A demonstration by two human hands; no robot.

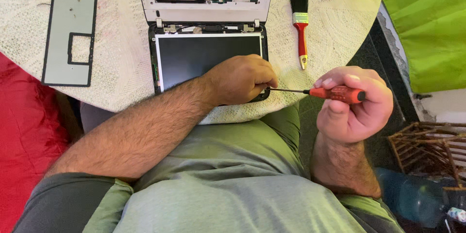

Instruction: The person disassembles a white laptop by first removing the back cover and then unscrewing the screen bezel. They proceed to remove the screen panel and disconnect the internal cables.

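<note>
Screwdriver [330, 92] at laptop screen [204, 56] corner
Right hand [352, 104] fisted around red handle; left hand [240, 79] curled, pinching the shaft tip on the panel edge; paintbrush [301, 29] lying nearby

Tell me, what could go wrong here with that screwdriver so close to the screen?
The red screwdriver in the right hand points at the laptop screen corner under the left hand; a slip might scratch the panel. The screen overhangs the table edge, so pressing down could tip it.
</note>
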